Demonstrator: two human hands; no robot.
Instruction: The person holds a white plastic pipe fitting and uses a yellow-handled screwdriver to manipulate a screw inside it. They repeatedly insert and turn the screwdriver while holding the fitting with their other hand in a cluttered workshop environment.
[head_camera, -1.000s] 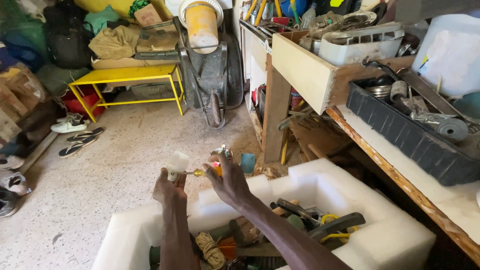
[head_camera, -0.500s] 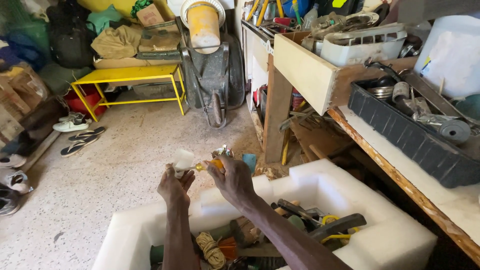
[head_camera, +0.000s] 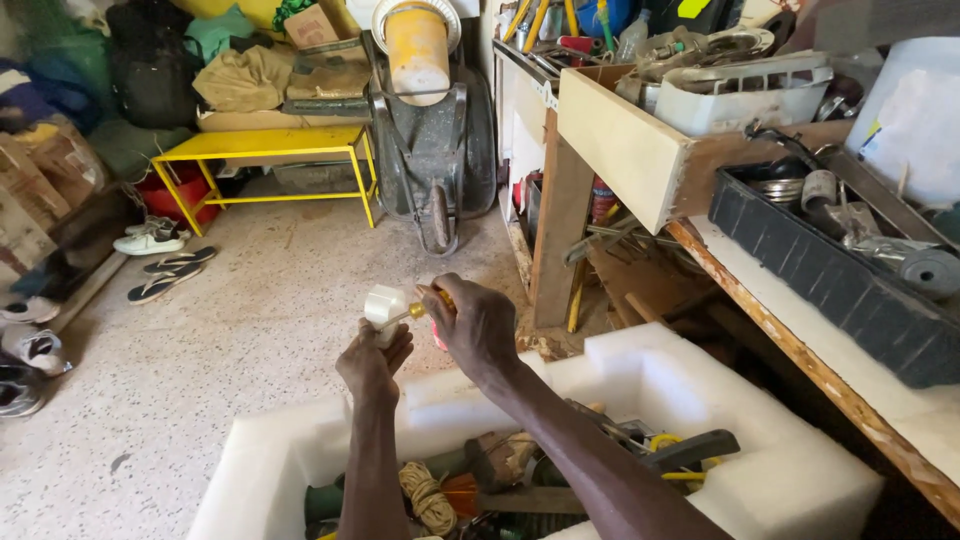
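Note:
My left hand (head_camera: 372, 358) grips a small white plastic fitting (head_camera: 385, 303) and holds it up in front of me. My right hand (head_camera: 476, 328) is closed on the yellow-and-red handle of a screwdriver (head_camera: 438, 305). The screwdriver's metal shaft points left and its tip meets the white fitting. Both hands hover above a white foam box (head_camera: 660, 375) with thick walls. The box holds coiled rope, cable and several tools.
A wooden workbench (head_camera: 800, 350) with a black tray of metal parts (head_camera: 830, 285) runs along the right. A wheelbarrow (head_camera: 432, 150) stands upright at the back, beside a yellow metal table (head_camera: 265, 148). Shoes and sandals (head_camera: 165, 262) lie on the speckled floor at left.
Both hands have lifted slightly and drawn nearer, still holding the fitting and screwdriver together. The view has tilted a little lower.

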